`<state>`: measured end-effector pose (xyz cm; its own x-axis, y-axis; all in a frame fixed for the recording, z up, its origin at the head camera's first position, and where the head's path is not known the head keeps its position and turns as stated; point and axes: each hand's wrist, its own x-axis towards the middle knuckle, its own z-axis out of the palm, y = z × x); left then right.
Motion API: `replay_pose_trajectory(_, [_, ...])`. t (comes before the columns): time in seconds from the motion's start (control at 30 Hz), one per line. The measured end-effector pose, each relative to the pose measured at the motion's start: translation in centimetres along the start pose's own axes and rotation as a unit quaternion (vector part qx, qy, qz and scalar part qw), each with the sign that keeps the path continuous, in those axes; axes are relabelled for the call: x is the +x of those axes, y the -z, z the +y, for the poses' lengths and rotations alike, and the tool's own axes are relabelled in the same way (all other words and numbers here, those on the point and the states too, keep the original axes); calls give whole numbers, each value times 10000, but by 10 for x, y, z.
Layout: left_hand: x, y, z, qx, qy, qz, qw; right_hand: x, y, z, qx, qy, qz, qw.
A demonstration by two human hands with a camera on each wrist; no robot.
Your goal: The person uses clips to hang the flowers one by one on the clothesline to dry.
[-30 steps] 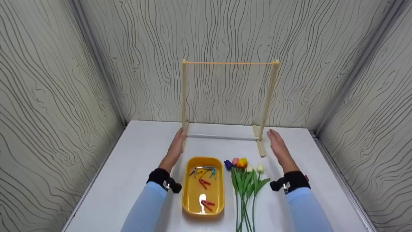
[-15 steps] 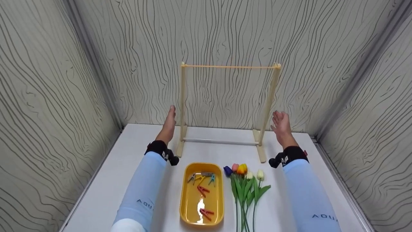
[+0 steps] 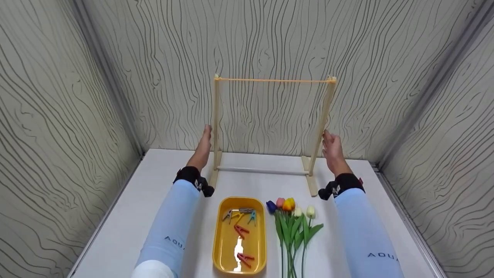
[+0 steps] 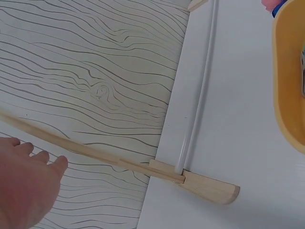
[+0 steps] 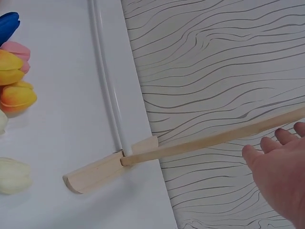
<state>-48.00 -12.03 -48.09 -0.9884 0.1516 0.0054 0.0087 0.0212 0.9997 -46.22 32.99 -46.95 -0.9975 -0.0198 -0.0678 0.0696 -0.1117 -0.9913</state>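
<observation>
A wooden rack with an orange cord [image 3: 274, 80] strung between two upright posts stands at the back of the table. My left hand [image 3: 200, 150], fingers straight, is just outside the left post [image 3: 215, 127]; in the left wrist view a small gap seems to separate its fingers [image 4: 58, 167] from the wood. My right hand [image 3: 333, 151] is beside the right post [image 3: 322, 123], its fingers loosely extended. In the right wrist view its fingertips [image 5: 282, 135] lie close to the post; whether they touch, I cannot tell. A white rod [image 3: 266, 170] joins the rack's feet.
In front stands a yellow tray [image 3: 216, 239] with several clothespins, among them a red one [image 3: 246, 259]. Artificial tulips [image 3: 288, 204] with green stems lie right of it. Patterned walls [image 3: 270, 42] enclose the table [image 3: 154, 193] at the back and sides.
Both hands rose from low by the rack's base to higher beside its posts. During the last half second my right hand moved left, closer to the right post.
</observation>
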Motion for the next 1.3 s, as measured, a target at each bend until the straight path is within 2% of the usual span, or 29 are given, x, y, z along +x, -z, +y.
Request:
replay_pose_trajectory(0.2, [2,-5,4,24,-69,-31,10000,3,-7,-5,-23,187,291,9994])
replay_pose_trajectory(0.33, [6,-9,3,40,17,150,9999,5,-7,-4,1,205,604,9980])
replay_pose_trajectory(0.57, [9,-7,-8,522,-116,826,9951,-5,-20,-17,-503,359,540,9966])
replay_pose_trajectory(0.73, [9,-6,-14,330,-102,976,9946,-14,-26,-18,-992,355,438,9935])
replay_pose_trajectory(0.93, [8,-8,-19,53,-225,899,9957,-10,-16,-2,-1094,571,410,9915])
replay_pose_trajectory(1.1, [7,-9,-25,181,-265,994,9945,0,-4,19,-985,769,597,9904])
replay_pose_trajectory(1.3, [6,-12,-30,208,-278,1044,9939,2,-3,32,-1042,1033,707,9866])
